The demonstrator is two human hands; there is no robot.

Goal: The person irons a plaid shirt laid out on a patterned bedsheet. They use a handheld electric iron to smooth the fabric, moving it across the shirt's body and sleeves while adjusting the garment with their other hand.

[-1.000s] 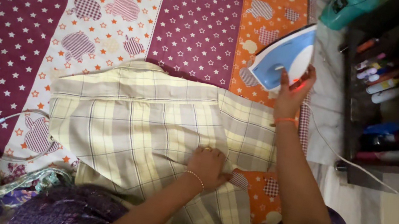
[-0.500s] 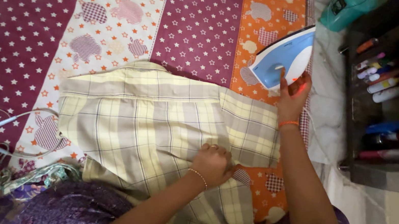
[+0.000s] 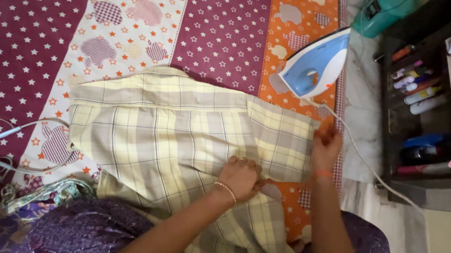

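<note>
A pale yellow checked shirt [image 3: 172, 131] lies spread on a patterned bedsheet [image 3: 222, 21]. My left hand [image 3: 240, 178] rests on the shirt near its lower middle, fingers curled into a fold of the cloth. At the outer edge of the right sleeve, my right hand [image 3: 326, 145] has its fingers closed on the fabric there. A blue and white iron [image 3: 314, 68] stands on its heel on the orange stripe of the sheet, beyond my right hand and apart from it. Its white cord [image 3: 365, 165] trails off to the right.
A dark shelf unit [image 3: 437, 108] with bottles, tubes and a pink brush stands on the right. A teal object [image 3: 386, 11] sits at the top right. White cables [image 3: 10, 133] and crumpled cloth [image 3: 42, 195] lie at the left. My purple-clad lap is at the bottom.
My right hand has let go of the iron and come down to the shirt's right sleeve edge. The iron stays standing. My left hand keeps its place on the shirt.
</note>
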